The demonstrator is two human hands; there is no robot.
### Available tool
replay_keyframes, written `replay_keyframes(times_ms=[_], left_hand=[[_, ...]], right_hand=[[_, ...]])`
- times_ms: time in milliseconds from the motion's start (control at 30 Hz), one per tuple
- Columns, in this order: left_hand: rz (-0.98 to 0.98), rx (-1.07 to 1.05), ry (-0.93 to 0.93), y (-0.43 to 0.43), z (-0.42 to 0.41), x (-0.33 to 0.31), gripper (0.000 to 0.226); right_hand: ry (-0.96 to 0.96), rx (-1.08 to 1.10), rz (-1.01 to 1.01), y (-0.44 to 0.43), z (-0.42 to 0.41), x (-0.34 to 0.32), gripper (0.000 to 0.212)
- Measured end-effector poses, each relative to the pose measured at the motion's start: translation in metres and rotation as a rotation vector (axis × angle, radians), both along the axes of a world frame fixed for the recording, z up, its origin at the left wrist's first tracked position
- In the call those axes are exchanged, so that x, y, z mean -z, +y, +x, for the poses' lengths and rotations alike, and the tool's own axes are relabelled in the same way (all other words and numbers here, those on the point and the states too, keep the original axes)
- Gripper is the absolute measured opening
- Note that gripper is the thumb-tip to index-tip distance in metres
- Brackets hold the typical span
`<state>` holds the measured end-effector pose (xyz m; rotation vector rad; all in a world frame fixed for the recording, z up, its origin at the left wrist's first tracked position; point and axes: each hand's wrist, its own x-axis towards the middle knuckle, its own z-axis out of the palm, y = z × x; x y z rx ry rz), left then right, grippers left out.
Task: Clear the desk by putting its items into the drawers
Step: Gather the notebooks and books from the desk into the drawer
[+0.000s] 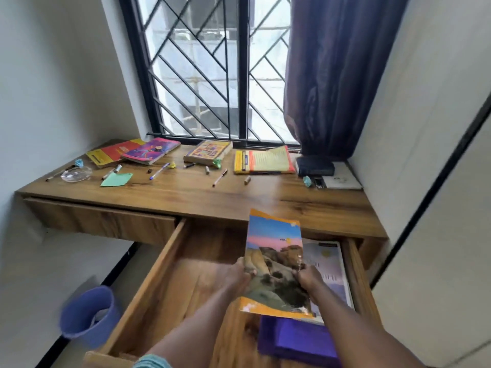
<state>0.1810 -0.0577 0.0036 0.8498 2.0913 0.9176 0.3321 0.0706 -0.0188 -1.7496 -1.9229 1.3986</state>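
A notebook with a landscape cover and orange border [275,258] is held above the open right drawer [170,264]. My left hand [240,274] grips its left edge and my right hand [308,276] grips its right edge. Inside the drawer lie a pale notebook [332,266] and a purple book [300,341]. On the wooden desk [202,197] remain several books: a red-yellow one [111,154], a purple-pink one [150,151], a thick one [208,152], a yellow one [264,162], and a dark one [314,166]. Several pens [220,177] and a green paper [117,179] are scattered there.
The left drawer [101,221] is closed. A glass dish [76,173] sits at the desk's left, a white booklet [342,179] at its right. Small crumpled papers [217,162] lie among the pens. A blue bin [89,314] stands on the floor at left. A purple curtain [337,75] hangs by the barred window.
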Motion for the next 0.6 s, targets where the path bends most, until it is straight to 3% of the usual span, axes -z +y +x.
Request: replay_keyframes(times_ms=[67,200,467,600], left_hand=[[-0.037,0.076,-0.033,0.01,0.018,0.019,0.028],[-0.187,0.164,-0.051,0.045,0.035,0.085,0.043],[-0.308,0.245,0.03,0.074,0.077,0.048,0.042],[-0.34,0.267,0.141,0.098,0.077,0.05,0.042]], right_hand=[[-0.074,0.055,-0.012,-0.002,0.024,0.006,0.041],[-0.2,0.133,-0.049,-0.005,0.063,0.008,0.034],[-0.282,0.187,-0.029,0.018,0.087,0.01,0.028],[-0.277,0.148,0.067,0.029,0.085,0.005,0.046]])
